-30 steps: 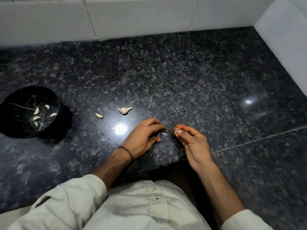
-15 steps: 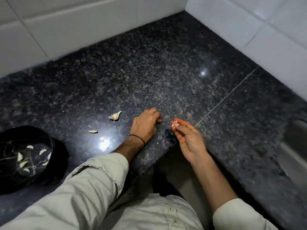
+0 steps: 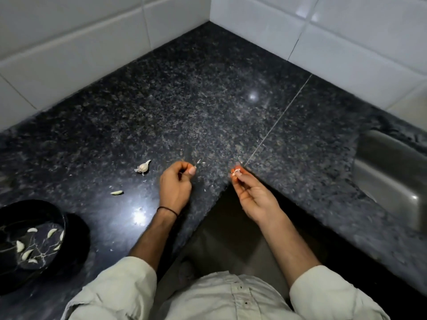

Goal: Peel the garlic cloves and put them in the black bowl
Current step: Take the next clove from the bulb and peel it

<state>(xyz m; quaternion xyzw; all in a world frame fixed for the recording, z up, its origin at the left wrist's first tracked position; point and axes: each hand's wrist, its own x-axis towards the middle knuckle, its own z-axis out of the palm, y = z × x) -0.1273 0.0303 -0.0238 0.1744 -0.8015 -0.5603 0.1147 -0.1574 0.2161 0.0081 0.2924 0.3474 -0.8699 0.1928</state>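
1. My left hand (image 3: 176,183) hangs just over the granite countertop (image 3: 208,100), back of the hand up and wrist straight, with a black wristband (image 3: 167,210) round it.
2. Its fingers are curled in and the thumb is pressed against the forefinger. I cannot tell whether a sliver of skin is caught between them.
3. My right hand (image 3: 254,199) is raised at the counter's front edge, palm turned partly up. Thumb and fingertips pinch a small garlic piece (image 3: 236,173).
4. That piece is tiny, white and frayed. My fingertips cover most of it, so its long axis and whether it is clove or skin are hard to make out.
5. An unpeeled garlic clove (image 3: 143,166) lies on the counter left of my left hand, its pointed tip aimed away and to the right.
6. A peeled clove (image 3: 116,192) lies nearer me, its long axis running left to right.
7. The black bowl (image 3: 62,218) sits far left, cut off by the frame edge, with several peeled cloves (image 3: 20,245) inside.
8. A steel sink (image 3: 392,176) at the right is only partly in view and blurred.
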